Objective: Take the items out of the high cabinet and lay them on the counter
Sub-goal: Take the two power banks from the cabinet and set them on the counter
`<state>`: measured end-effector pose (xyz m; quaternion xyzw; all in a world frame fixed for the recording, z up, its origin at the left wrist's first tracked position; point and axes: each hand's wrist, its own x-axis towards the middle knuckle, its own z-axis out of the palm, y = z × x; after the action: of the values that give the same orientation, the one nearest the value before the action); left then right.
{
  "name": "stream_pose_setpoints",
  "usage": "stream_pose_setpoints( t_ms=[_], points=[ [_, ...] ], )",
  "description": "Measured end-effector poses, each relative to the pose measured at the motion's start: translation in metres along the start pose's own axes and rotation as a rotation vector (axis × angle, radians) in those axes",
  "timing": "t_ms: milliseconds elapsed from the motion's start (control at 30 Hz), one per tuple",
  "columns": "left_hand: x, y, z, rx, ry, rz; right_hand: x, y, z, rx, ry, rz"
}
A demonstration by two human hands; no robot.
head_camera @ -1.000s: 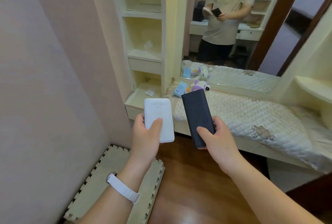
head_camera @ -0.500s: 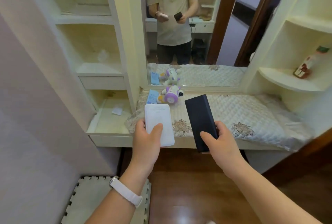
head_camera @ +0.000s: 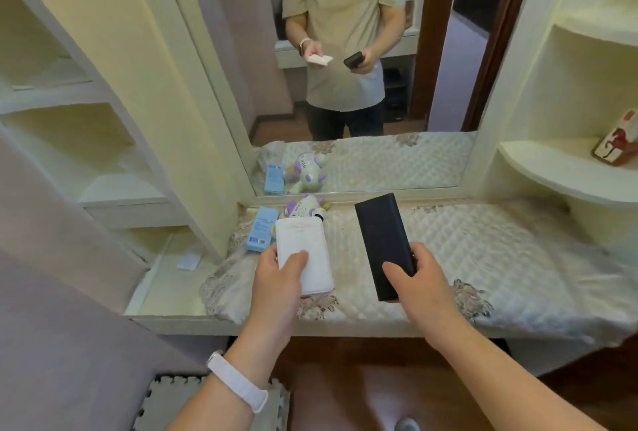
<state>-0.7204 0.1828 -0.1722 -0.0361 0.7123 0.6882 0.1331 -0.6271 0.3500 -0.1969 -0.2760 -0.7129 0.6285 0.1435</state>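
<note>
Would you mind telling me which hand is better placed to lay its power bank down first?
Probably the right hand: its black bank is over bare quilt, while the left hand holds the white bank close beside the blue box and toy.

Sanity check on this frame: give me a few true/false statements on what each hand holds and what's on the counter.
1. The left hand holds a white power bank. True.
2. The right hand is empty. False: it grips a black power bank.
3. A blue box lies on the quilted cover, left of the white power bank. True.
4. The plush toy sits on the right corner shelf. False: it sits on the cover by the mirror; that shelf holds a bottle.
5. The white wristband is on the right wrist. False: left wrist.
</note>
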Motion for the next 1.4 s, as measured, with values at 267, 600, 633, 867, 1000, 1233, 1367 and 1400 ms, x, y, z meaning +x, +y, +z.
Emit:
stream_pose_setpoints(
  t_ms=[267,600,633,867,1000,1233,1367,1400],
  points=[
    [0.042,-0.008,0.079,0.139,0.039,0.022,0.08,0.031,-0.05,-0.004,-0.088,0.105],
    [0.109,-0.048,0.115,0.186,0.01,-0.154,0.138,0.07,-0.052,-0.05,-0.102,0.247],
    [0.117,-0.055,0.117,0.193,-0.007,-0.177,0.144,0.073,-0.05,-0.065,-0.103,0.266],
    [0.183,-0.096,0.135,0.209,-0.147,-0.425,0.194,0.095,-0.033,-0.167,-0.073,0.383],
    [0.219,-0.122,0.139,0.194,-0.193,-0.474,0.227,0.11,-0.018,-0.175,-0.075,0.468],
    [0.276,-0.151,0.145,0.173,-0.236,-0.526,0.274,0.131,0.01,-0.236,-0.062,0.581],
    [0.296,-0.163,0.144,0.225,-0.264,-0.464,0.292,0.143,0.023,-0.293,-0.075,0.597],
    [0.299,-0.166,0.144,0.247,-0.27,-0.456,0.296,0.144,0.027,-0.317,-0.083,0.593]
  ],
)
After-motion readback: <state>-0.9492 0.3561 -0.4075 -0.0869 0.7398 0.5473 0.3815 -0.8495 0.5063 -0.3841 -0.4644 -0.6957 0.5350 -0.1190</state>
